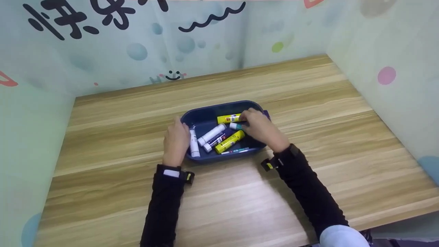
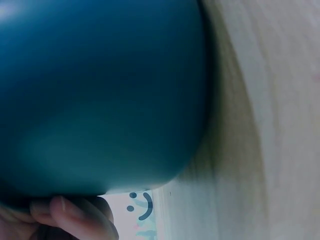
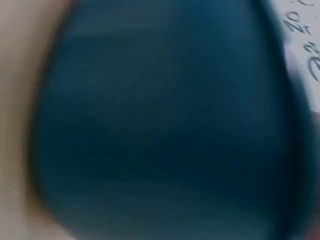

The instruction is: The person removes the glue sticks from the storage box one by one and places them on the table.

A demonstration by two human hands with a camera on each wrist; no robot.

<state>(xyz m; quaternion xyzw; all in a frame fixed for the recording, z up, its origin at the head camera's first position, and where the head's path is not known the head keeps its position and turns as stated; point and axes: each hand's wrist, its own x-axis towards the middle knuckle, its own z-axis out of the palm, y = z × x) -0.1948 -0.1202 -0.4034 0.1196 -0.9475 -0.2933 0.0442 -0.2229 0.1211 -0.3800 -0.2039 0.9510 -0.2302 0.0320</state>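
While the wooden desk (image 1: 308, 103) fills most of the head view, walled by pale printed panels (image 1: 103, 51) along its far and side edges, a dark blue tray (image 1: 219, 107) sits near its middle, a little toward the near edge. The left hand (image 1: 175, 140) grips the tray's left rim, fingers curled over the wall; in the left wrist view one fingertip (image 2: 70, 212) presses against the tray's blue outer side (image 2: 100, 100). The right hand (image 1: 262, 128) reaches into the tray from its right side, its grip closed round a small teal-capped stick (image 1: 236, 126). Inside the tray lie a yellow glue stick (image 1: 229, 118) by the far wall, another yellow stick (image 1: 229, 141) near the centre, and white sticks (image 1: 211, 134) toward the left. The right wrist view shows only a blurred blue surface (image 3: 160, 130)
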